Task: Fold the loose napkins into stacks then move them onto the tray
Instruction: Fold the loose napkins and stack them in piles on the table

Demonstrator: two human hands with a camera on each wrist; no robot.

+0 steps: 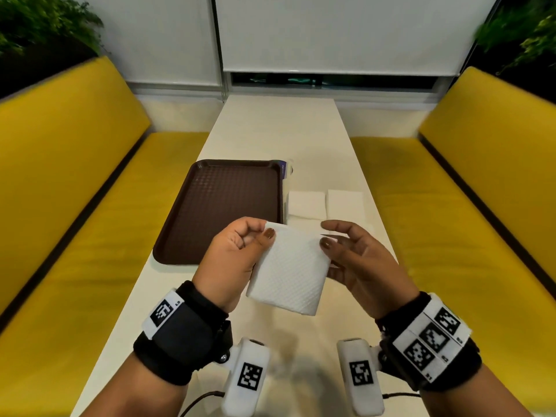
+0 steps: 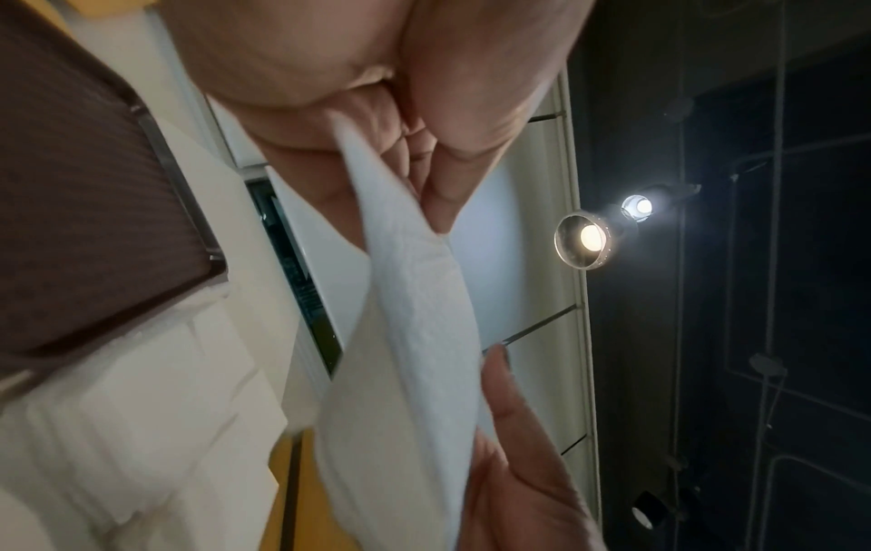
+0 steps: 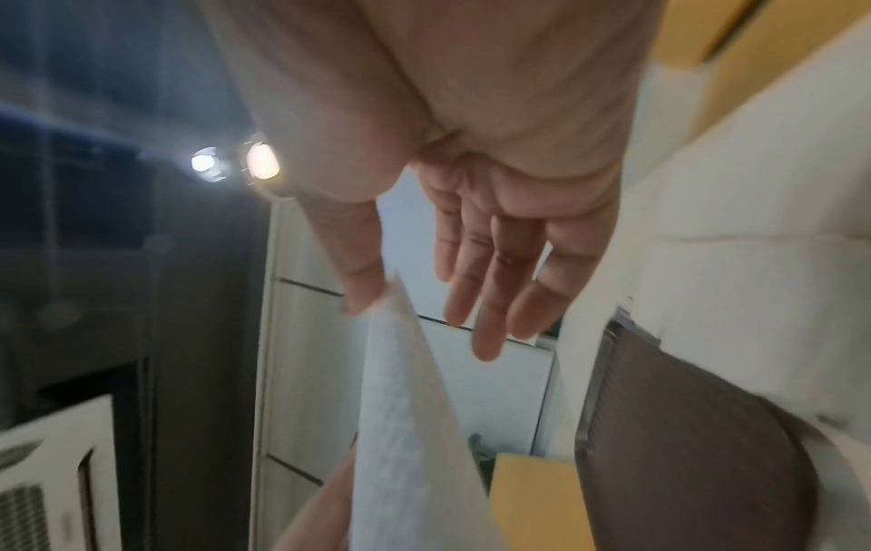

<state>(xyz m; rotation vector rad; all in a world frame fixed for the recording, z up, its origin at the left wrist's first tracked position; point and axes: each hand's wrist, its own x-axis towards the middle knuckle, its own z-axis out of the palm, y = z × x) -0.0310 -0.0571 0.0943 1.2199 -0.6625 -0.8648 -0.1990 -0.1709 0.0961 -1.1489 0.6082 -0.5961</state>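
A white embossed napkin [image 1: 288, 272], folded over at its lower edge, hangs in the air above the near part of the table. My left hand [image 1: 261, 233] pinches its upper left corner between the thumb and curled fingers. My right hand [image 1: 328, 234] touches the upper right edge with its thumb only. In the right wrist view the right hand's fingers [image 3: 490, 298] are straight and apart from the napkin [image 3: 401, 410]. The brown tray [image 1: 222, 206] lies bare just beyond my left hand. Two folded napkin squares [image 1: 307, 203] [image 1: 346, 203] lie on the table right of the tray.
The long white table [image 1: 270, 130] runs away from me between two yellow benches [image 1: 75, 176] [image 1: 481, 191]. A napkin pack [image 1: 287, 176] stands against the tray's right rim. A window blind and plants are at the far end.
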